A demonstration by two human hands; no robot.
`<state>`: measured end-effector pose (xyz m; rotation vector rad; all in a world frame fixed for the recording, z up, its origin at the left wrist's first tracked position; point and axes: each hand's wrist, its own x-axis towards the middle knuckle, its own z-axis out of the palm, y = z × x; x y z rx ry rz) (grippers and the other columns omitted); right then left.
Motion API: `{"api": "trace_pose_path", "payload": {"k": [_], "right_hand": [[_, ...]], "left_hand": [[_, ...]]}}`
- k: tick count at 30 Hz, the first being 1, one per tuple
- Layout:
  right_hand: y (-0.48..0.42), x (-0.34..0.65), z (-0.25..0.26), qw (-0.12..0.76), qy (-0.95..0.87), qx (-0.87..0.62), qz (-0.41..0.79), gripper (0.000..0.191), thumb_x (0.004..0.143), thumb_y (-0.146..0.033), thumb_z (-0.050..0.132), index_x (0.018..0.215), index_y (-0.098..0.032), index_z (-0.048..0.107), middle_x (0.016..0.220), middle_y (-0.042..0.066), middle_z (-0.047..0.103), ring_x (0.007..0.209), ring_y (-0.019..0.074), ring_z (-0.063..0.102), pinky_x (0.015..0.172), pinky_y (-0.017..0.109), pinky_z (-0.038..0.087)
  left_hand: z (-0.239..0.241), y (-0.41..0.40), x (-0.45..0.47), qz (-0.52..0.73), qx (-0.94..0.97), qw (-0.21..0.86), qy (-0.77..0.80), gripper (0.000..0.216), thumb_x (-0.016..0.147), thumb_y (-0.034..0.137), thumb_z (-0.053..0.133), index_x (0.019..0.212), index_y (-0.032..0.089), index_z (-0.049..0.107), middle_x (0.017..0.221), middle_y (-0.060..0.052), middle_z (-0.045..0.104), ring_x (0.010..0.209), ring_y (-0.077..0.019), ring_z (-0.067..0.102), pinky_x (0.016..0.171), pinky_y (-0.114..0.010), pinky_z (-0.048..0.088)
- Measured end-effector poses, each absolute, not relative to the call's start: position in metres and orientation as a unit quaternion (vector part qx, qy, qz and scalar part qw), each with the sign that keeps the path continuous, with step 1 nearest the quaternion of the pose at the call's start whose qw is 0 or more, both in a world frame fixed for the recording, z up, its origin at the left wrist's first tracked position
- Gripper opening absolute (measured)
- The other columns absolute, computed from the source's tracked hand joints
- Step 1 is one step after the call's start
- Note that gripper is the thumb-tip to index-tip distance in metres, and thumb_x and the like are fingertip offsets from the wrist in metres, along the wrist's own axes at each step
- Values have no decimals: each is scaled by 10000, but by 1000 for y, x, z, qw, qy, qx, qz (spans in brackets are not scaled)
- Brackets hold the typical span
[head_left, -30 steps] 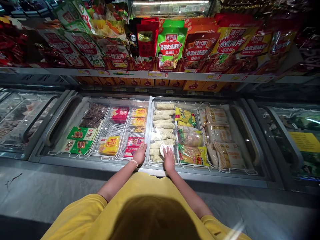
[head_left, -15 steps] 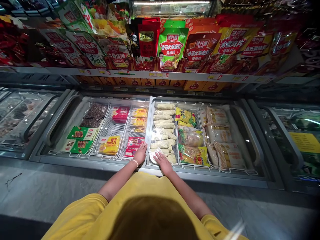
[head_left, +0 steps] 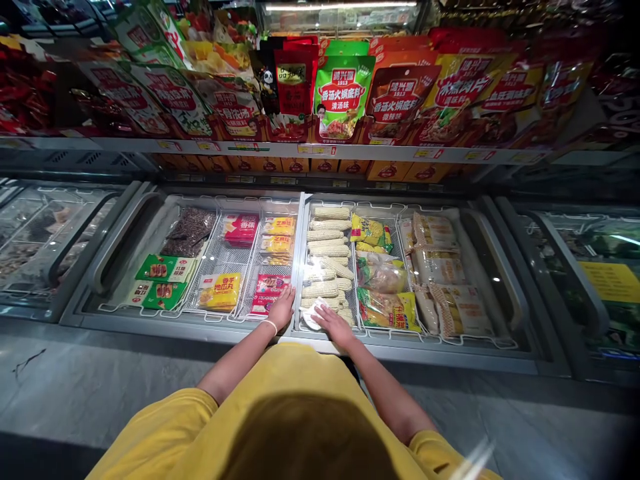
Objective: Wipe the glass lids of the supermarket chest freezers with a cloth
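My right hand (head_left: 334,326) presses a crumpled white cloth (head_left: 314,315) against the glass top of a chest freezer (head_left: 240,328), near its front edge. Its fingers lie over the cloth. Beneath the glass there, pale corn cobs (head_left: 327,239) fill a wire basket. My left hand (head_left: 283,308), with a pale band at the wrist, rests with extended fingers beside the middle frame bar (head_left: 301,227), holding nothing. Just by its fingertips, under the glass, is a red and pink packet (head_left: 269,293).
Curved grey handles (head_left: 117,233) stand at both ends of the glass tops. Above the back edge, a shelf (head_left: 280,147) carries upright seasoning pouches (head_left: 345,97). Yellow boxes (head_left: 390,171) line up under it. More freezers adjoin left and right.
My right hand and the cloth have shifted slightly right and the wrist has swung outward. My left hand stays in almost the same place.
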<state>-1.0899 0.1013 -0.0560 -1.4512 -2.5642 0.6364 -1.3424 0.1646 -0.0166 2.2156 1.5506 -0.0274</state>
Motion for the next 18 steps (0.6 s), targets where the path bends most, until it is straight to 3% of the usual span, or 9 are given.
{"api": "trace_pose_path", "payload": {"k": [5, 7, 12, 18], "right_hand": [[110, -1081, -62, 153, -679, -705, 136, 850, 773, 53, 396, 1548, -276, 282, 1624, 49, 212, 1495, 231, 167, 1205, 519, 207], [106, -1101, -67, 150, -682, -703, 134, 854, 763, 66, 374, 1550, -253, 282, 1623, 60, 217, 1497, 233, 150, 1207, 514, 204], [117, -1107, -62, 76, -845, -493, 190, 826, 766, 75, 397, 1477, -343, 419, 1586, -20, 332, 1481, 170, 216, 1198, 433, 261], [162, -1065, -49, 174, -658, -719, 141, 818, 767, 36, 372, 1539, -228, 317, 1622, 54, 221, 1502, 224, 128, 1206, 504, 197]], "left_hand": [[-13, 163, -1341, -4, 794, 224, 565, 807, 824, 108, 532, 1542, 220, 182, 1648, -95, 110, 1513, -210, 68, 1215, -420, 230], [-11, 162, -1341, -3, 794, 223, 565, 793, 822, 108, 541, 1534, 202, 206, 1646, -101, 123, 1514, -209, 77, 1211, -406, 241], [-8, 163, -1343, -7, 795, 217, 566, 769, 814, 126, 582, 1512, 204, 268, 1645, -94, 148, 1512, -223, 129, 1200, -396, 268], [-4, 171, -1345, 6, 788, 214, 577, 720, 818, 130, 582, 1484, 216, 324, 1612, -89, 262, 1489, -234, 216, 1193, -399, 279]]}}
